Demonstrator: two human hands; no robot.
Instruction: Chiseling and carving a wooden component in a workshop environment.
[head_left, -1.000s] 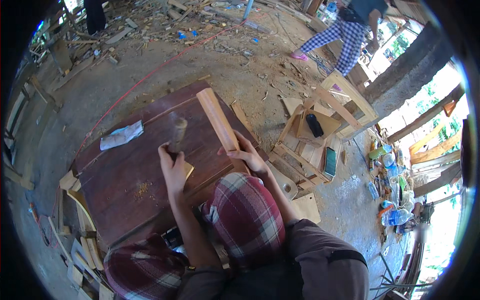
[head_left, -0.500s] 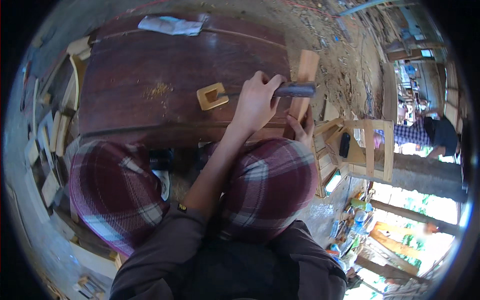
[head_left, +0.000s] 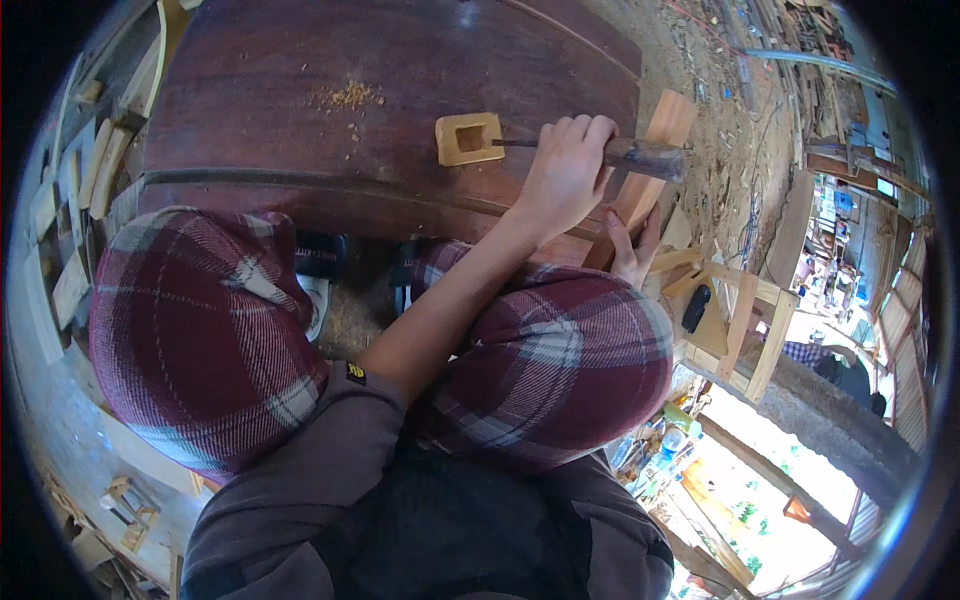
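Observation:
My left hand (head_left: 568, 172) is closed around a chisel-like tool (head_left: 645, 158) with a thick dark wooden handle. Its thin dark shaft reaches left to the edge of a small yellowish wooden block (head_left: 447, 145) with a square hollow; whether the two touch is unclear. The handle crosses over a reddish-brown wooden strip (head_left: 672, 118), which stands slanted at the table's right end. Below the handle, my right hand (head_left: 635, 248) grips the strip's lower part between thumb and fingers. My right knee hides that forearm.
The dark red-brown wooden table (head_left: 260, 120) carries a small heap of sawdust (head_left: 350, 96). Light wooden frames (head_left: 740, 325) stand to the right, with a black object (head_left: 697, 308) on them. Wood offcuts (head_left: 105, 170) lie at the left. My plaid-covered knees (head_left: 200, 330) press close to the table.
The view has shifted, so the table sits higher and the folded paper at its far edge has left the picture. Both hands keep their holds on the tool and the strip.

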